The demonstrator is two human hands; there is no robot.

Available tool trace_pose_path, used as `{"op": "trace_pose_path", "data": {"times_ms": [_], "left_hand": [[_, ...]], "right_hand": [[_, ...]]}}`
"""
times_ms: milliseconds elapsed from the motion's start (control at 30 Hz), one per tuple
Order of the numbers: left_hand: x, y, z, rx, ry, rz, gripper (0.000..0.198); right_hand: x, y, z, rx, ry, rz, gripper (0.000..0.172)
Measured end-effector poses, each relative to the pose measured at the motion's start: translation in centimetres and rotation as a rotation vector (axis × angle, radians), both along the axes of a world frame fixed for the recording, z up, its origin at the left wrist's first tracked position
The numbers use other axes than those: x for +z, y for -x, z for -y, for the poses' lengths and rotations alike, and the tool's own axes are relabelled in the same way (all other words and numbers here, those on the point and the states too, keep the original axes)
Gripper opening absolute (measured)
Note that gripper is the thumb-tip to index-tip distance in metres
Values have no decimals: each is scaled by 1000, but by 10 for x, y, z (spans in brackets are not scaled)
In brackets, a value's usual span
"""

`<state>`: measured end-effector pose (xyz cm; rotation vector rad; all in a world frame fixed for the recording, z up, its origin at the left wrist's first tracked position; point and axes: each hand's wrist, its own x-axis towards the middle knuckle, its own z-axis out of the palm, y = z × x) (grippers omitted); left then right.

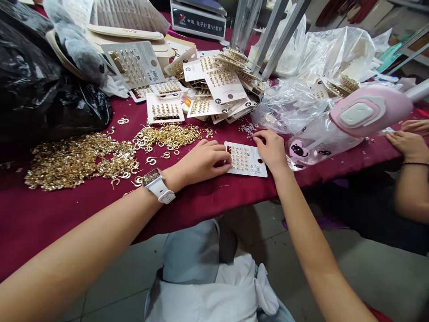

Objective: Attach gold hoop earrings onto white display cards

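A white earring card (246, 166) with rows of small gold earrings lies at the table's front edge, between my two hands. My left hand (209, 162), with a white-strapped watch at the wrist, has its fingers curled and closed on the card's left edge. At the card's upper right, my right hand (271, 150) is closed, thumb and forefinger together; what they pinch, if anything, is too small to make out. Tiny clear pieces (248, 129) are scattered just beyond the card. Left of my left hand lie a heap of gold hoop earrings (167, 135) and a larger pile of gold pieces (75, 161).
Several filled earring cards (226, 85) are stacked behind, before a digital scale (198, 22). A black plastic bag (43, 85) stands left. Clear plastic bags (291, 105) and a pink device (372, 109) are to the right, near another person's hand (407, 143).
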<state>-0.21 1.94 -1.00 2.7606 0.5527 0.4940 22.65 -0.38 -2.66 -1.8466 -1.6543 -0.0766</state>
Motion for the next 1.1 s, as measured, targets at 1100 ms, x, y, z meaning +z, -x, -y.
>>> {"op": "trace_pose_path", "data": {"times_ms": [1100], "left_hand": [[-3,-2,-1,-18,-30,10,22]], "right_hand": [[18,51,69,333,-184,-97,5]]}}
